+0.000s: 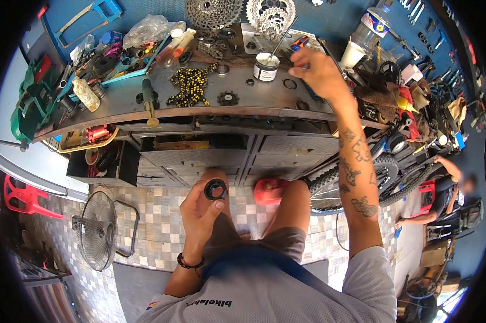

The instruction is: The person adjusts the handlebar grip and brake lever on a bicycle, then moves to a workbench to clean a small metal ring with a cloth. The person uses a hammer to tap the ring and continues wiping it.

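Note:
My left hand is closed around a black ring-shaped part, held above my lap with its opening facing up. My right hand reaches over the workbench, fingers bent together; whatever they may pinch is too small to make out. Just left of those fingers stands an open white tub with a dark label, a thin rod sticking up from it. A flat dark ring lies by the tub. Nearby on the bench are a small sprocket and a black-and-yellow chain.
Large cassettes stand at the back of the bench. A blue tray of parts is at the left, a white cup at the right. Below are an open drawer, a fan and a bicycle wheel. Another person sits far right.

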A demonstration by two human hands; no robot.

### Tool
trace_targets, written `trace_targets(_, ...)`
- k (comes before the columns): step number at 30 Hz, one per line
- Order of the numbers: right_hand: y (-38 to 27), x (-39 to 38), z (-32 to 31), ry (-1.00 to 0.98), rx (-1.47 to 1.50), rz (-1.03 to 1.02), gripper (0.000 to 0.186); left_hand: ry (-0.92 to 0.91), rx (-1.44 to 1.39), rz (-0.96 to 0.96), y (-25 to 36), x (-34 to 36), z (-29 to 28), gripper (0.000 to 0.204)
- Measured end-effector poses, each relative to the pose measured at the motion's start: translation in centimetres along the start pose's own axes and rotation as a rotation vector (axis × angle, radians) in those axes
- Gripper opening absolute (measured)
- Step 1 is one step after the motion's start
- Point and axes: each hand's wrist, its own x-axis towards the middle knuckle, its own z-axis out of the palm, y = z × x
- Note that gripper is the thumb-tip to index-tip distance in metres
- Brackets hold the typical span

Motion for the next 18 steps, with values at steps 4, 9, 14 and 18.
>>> trace_targets(4, 1.3, 0.7, -2.1, -0.2, -0.039, 0.017, 0.031, -0.024, -0.013, -0.015, -0.4, 0.2, 0.4, 0.045)
trace_targets(9, 2.0, 1.5, -1.8, -0.364, 0.008, 0.066, 0.037, -0.069, -0.044, 0.0, -0.8, 0.5, 1.3, 0.047)
trace_targets(14, 2.1, 1.6, -1.6, -0.403, 0.021, 0.069, 0.042, -0.064, -0.082, -0.073, 0.2, 0.5, 1.5, 0.044)
trace_targets(18, 2.3, 1.8, -1.2, -0.445, -0.007, 0.033, 0.041, -0.066, 0.305, 0.182, 3.3, 2.7, 2.8, 0.046)
